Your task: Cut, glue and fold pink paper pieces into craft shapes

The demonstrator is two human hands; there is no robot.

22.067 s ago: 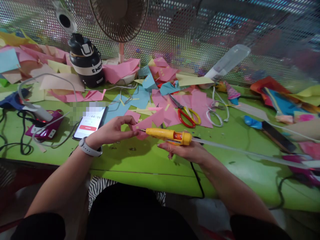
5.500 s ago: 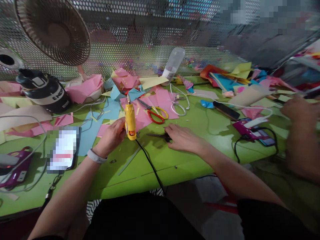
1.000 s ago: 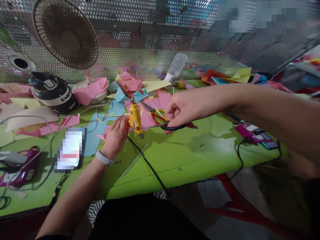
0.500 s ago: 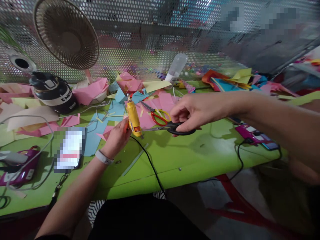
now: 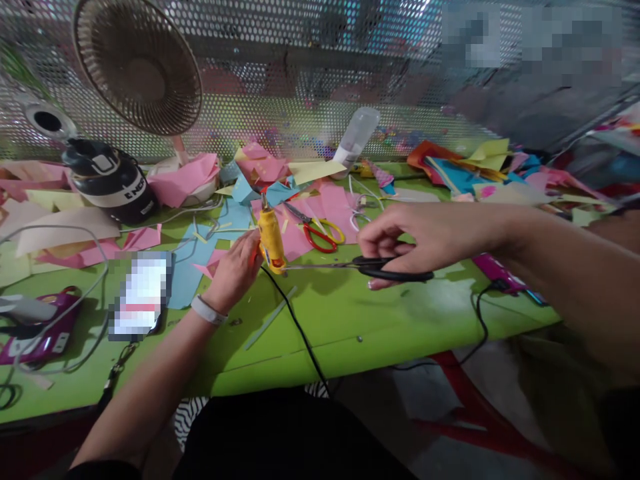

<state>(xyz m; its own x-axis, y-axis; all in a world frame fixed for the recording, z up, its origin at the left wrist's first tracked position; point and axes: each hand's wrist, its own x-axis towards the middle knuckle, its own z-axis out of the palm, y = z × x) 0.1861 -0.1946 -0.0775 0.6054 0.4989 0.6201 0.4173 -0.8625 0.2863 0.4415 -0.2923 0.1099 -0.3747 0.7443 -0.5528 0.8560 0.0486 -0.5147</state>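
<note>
Holding the yellow glue gun (image 5: 272,240), nozzle up, near mid-frame: left hand (image 5: 236,263), fingers closed on its side. Right hand (image 5: 425,233) has its fingers gripping the handles of the black scissors (image 5: 400,274), blades pointing left to the gun's lower end; can't tell if they touch it. Black cord (image 5: 298,325) runs from beside the gun down over the green desk (image 5: 390,327). Pale stick (image 5: 270,319) lies aslant below the gun. Red-and-yellow scissors (image 5: 306,220) lie partly on pink paper (image 5: 338,203), above the black pair. Phone (image 5: 143,293) left of frame; bottle (image 5: 113,181) and fan (image 5: 143,77) upper left.
</note>
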